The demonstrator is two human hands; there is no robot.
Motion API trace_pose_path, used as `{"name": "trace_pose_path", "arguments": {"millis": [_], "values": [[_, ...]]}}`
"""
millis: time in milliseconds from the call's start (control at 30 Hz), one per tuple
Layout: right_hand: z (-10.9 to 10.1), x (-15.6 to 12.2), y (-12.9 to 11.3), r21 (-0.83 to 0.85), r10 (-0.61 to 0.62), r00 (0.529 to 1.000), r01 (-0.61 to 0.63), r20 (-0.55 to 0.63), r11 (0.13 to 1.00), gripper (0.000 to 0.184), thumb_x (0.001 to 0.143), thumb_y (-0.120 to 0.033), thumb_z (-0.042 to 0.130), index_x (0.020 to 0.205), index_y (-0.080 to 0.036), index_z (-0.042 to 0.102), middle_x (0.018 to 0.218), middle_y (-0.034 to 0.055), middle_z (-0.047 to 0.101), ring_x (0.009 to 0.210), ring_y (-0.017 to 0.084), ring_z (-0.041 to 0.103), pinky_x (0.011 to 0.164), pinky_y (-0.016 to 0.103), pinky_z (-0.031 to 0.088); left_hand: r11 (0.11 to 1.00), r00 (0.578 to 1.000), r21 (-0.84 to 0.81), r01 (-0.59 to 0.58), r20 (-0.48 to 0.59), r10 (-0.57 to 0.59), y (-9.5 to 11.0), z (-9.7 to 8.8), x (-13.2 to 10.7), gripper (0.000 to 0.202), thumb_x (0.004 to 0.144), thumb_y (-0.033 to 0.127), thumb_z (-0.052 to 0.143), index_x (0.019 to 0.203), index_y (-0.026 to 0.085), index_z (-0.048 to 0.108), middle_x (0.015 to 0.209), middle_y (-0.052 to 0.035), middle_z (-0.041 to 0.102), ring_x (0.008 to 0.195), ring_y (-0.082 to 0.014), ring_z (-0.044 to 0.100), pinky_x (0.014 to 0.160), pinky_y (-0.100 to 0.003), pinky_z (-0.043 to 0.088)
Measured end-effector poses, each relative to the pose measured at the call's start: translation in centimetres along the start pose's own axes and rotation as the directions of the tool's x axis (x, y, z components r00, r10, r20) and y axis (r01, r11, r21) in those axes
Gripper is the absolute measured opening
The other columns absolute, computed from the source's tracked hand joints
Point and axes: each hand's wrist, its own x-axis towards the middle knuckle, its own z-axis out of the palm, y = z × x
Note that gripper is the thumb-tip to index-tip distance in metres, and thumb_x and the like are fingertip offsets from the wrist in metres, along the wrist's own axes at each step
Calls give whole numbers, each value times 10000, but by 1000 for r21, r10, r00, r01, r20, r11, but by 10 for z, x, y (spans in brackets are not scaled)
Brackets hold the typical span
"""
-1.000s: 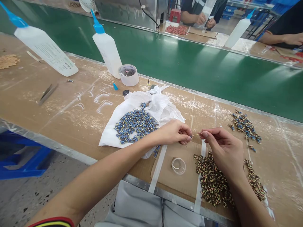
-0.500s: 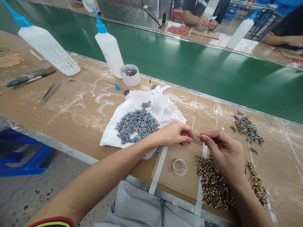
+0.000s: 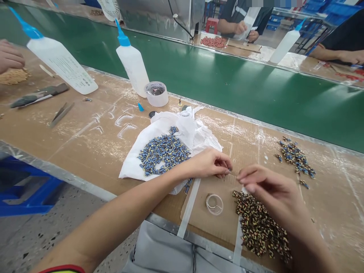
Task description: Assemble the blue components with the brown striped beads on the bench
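My left hand is closed in a pinch over the cardboard mat. A tiny bluish bit shows at its fingertips, most of it hidden by the fingers. To the right, my right hand is slightly blurred, thumb and forefinger parted, with nothing visible between them. Beneath that hand lies a heap of small dark, yellow and red pieces. A small clear round cup stands on the mat. Left of my left hand, a pile of small blue-and-yellow pieces rests on a white cloth.
More blue pieces lie at the right. Behind the cloth stand a tape roll and a white squeeze bottle. Tweezers lie at left near another bottle. A green belt runs behind; other people's hands work nearby.
My hands have come apart; the thin yellow strand between them no longer shows. My right hand's pinch has loosened. Another person's hand has appeared at far left.
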Motion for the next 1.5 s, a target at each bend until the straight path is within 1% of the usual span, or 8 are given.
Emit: {"name": "trace_pose_path", "arguments": {"millis": [100, 267, 433, 500, 633, 1100, 1300, 1500], "values": [[12, 0, -11, -29, -29, 952, 40, 305, 999, 101, 894, -226, 616, 845, -262, 697, 969, 22, 627, 878, 172, 612, 775, 319, 484, 999, 1000, 41, -28, 6, 27, 0, -2, 0, 137, 820, 171, 591, 897, 143, 700, 808, -38, 709, 721, -117, 616, 662, -223, 446], [26, 6, -20, -95, -21, 912, 65, 410, 993, 122, 903, -273, 609, 997, -276, 687, 1050, 37, 611, 976, 187, 583, 857, 339, 484, 999, 1000, 32, 2, -3, -2, 3, -3, 1, 128, 814, 160, 583, 889, 149, 686, 836, -31, 700, 763, -123, 616, 701, -230, 456], [-44, -5, 6, -411, 171, 985, -162, -13, 897, 178, 907, -350, 571, 1038, -265, 656, 986, 41, 676, 838, 193, 641, 708, 325, 522, 988, 995, -116, 104, 17, -103, 6, -2, 2, 112, 832, 203, 567, 884, 144, 646, 740, -14, 661, 661, -109, 611, 655, -236, 487], [-82, -17, 24, -529, 279, 938, -345, -205, 775, 213, 875, -408, 597, 972, -236, 677, 892, 50, 705, 741, 205, 658, 631, 321, 512, 983, 992, -133, 124, 18, -122, 6, -1, 2, 110, 830, 216, 573, 888, 148, 637, 733, -13, 657, 660, -112, 616, 657, -244, 496], [-114, -32, 53, -553, 459, 860, -500, -225, 667, 232, 832, -420, 620, 871, -198, 677, 688, 27, 694, 604, 194, 652, 527, 284, 472, 985, 992, -115, 127, 10, -127, 7, -1, 3, 125, 833, 228, 568, 905, 153, 637, 738, -14, 656, 665, -114, 616, 653, -248, 498], [-74, -15, 69, -690, 280, 901, -433, -331, 580, 173, 744, -305, 624, 599, -209, 618, 548, 14, 642, 504, 184, 586, 480, 273, 393, 985, 985, -78, 154, -59, -159, 8, 2, 3, 148, 833, 247, 558, 897, 140, 637, 715, -20, 649, 634, -113, 598, 624, -238, 481], [-48, 1, 42, -121, 342, 913, -374, -223, 920, 230, 822, -375, 624, 921, -174, 679, 772, 50, 701, 675, 182, 648, 631, 323, 526, 996, 983, 5, 94, -162, -91, 12, 5, 3, 178, 850, 238, 551, 934, 130, 665, 728, -18, 643, 650, -111, 562, 626, -232, 453], [3, 14, 15, 162, 274, 908, -233, -317, 959, 162, 815, -331, 667, 867, -178, 679, 699, 24, 670, 643, 154, 630, 629, 309, 548, 996, 973, 94, 7, -229, 15, 15, 11, 2, 197, 876, 230, 541, 965, 135, 689, 803, -38, 682, 707, -124, 579, 667, -248, 448]]}}
